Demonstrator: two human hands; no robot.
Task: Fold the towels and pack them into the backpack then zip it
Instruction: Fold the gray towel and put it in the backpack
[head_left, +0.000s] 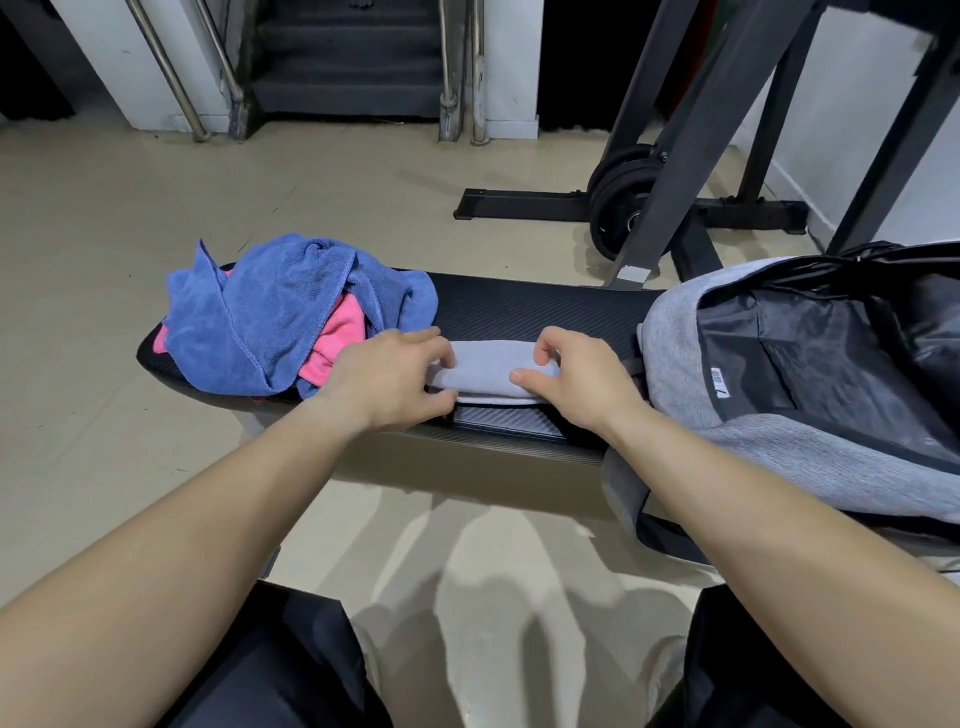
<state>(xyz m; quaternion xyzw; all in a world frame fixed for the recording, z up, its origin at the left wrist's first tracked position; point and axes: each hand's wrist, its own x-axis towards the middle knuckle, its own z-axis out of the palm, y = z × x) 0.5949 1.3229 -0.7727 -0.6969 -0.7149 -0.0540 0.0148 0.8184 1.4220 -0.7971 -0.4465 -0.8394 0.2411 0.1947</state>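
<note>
Meanwhile both hands, left hand (387, 375) and right hand (576, 382), pinch the grey towel (488, 366).

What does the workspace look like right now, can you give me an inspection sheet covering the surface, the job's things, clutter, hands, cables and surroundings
Surface: black padded bench, bare in the middle.
Job's things: grey towel folded small at the bench's near edge; blue towel crumpled over pink towel at the left end; grey backpack lying open at the right end.
Clutter: nothing seen.
Hands: left hand and right hand each pinch one end of the grey towel.
Cables: nothing seen.
Surroundings: tiled floor, weight plates on a black rack, stairs with metal rails behind.
</note>
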